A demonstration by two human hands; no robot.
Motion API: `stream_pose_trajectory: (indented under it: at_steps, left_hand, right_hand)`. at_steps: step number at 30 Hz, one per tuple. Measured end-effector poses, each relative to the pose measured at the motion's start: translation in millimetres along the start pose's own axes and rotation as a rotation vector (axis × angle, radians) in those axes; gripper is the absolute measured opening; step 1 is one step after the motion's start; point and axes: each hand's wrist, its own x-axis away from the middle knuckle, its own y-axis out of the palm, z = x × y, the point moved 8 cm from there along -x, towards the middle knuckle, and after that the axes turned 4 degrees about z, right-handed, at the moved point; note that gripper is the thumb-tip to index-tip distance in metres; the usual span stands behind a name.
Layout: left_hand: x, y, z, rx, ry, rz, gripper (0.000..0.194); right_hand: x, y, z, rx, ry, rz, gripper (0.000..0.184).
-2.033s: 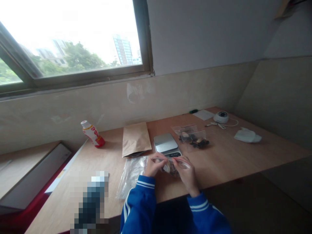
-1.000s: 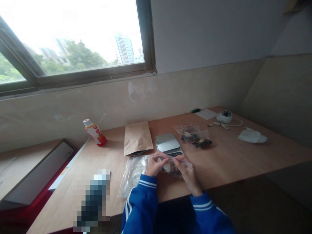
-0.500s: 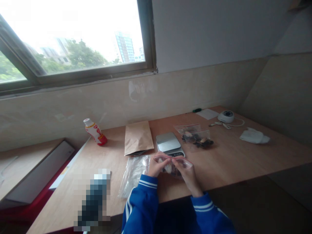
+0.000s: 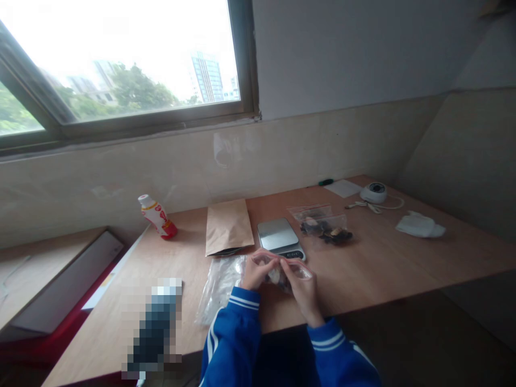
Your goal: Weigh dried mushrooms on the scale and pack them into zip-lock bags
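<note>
At lower centre, a clear bag (image 4: 275, 276) is pinched by left hand (image 4: 255, 272) and right hand (image 4: 303, 287). The right hand has been shifted — slightly leftward.

Up on the wearer's head, the lone camera peers forward and down: left hand (image 4: 255, 271) and right hand (image 4: 301, 285) near, table (image 4: 387, 258) stretching beyond, window (image 4: 137, 54) high at left.

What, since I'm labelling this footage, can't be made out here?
All in the head view:
Scale: reading too small and blurred.
Held bag: contents partly hidden by the left hand and right hand.
Paper bag: inside hidden by its front.
Lower-left object: masked by pixelation.
</note>
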Motion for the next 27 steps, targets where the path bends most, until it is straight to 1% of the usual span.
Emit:
stream_pose_trajectory:
  at_steps: [3,5,7,9,11,13,16,17,19,21,22,23,24,25,27]
  left_hand:
    - [-1.0,-3.0,-6.3,0.010,-0.012,0.019,0.022]
    - [-1.0,-5.3,-11.6,0.018,-0.022,0.042,0.023]
    - [-0.6,-9.1,-17.5,0.038,-0.042,0.085,0.025]
    - [-0.2,-11.2,-21.9,0.065,-0.061,0.109,0.027]
    - [-0.3,-11.1,-23.2,0.090,-0.070,0.104,0.030]
    - [-1.2,-11.1,-22.2,0.104,-0.074,0.096,0.033]
    - [-2.6,-17.4,-21.0,0.146,-0.089,0.149,0.038]
    - [-2.5,-22.2,-21.0,0.169,-0.094,0.197,0.041]
    - [0.3,-36.9,-21.0,0.200,-0.089,0.360,0.048]
    - [6.9,-52.7,-18.4,0.168,-0.047,0.541,0.049]
    - [10.6,-58.4,-15.7,0.124,-0.014,0.609,0.048]
    - [13.5,-61.8,-12.1,0.065,0.025,0.648,0.048]
    - [15.2,-62.5,-8.1,-0.001,0.066,0.656,0.047]
    - [15.9,-61.4,-4.4,-0.065,0.105,0.641,0.046]
    - [15.9,-57.3,0.1,-0.155,0.161,0.595,0.046]
  right_hand:
    - [-1.3,1.2,-1.8,0.006,-0.001,-0.028,0.028]
    - [-4.0,-0.9,1.6,0.002,0.056,-0.061,0.036]
    - [-6.4,-2.4,7.4,-0.032,0.140,-0.122,0.046]
    - [-8.2,-3.5,9.6,-0.058,0.180,-0.182,0.052]
    - [-10.2,-5.6,6.6,-0.047,0.161,-0.209,0.052]
    - [-12.5,-8.4,2.1,-0.031,0.145,-0.204,0.054]
    - [-21.3,-16.7,-6.1,-0.021,0.143,-0.179,0.058]
    - [-27.9,-23.5,-10.1,-0.009,0.126,-0.149,0.058]
    - [-47.3,-44.7,-18.9,0.025,0.069,-0.056,0.055]
    - [-73.3,-71.7,-23.4,0.060,0.030,0.038,0.055]
    - [-87.8,-84.2,-22.2,0.084,0.035,0.056,0.060]
    - [-102.4,-94.8,-19.3,0.111,0.044,0.049,0.067]
    - [-116.5,-105.3,-16.2,0.150,0.044,0.045,0.075]
    - [-129.3,-116.0,-13.6,0.208,0.027,0.058,0.080]
    - [-146.7,-133.4,-10.1,0.391,-0.048,0.096,0.084]
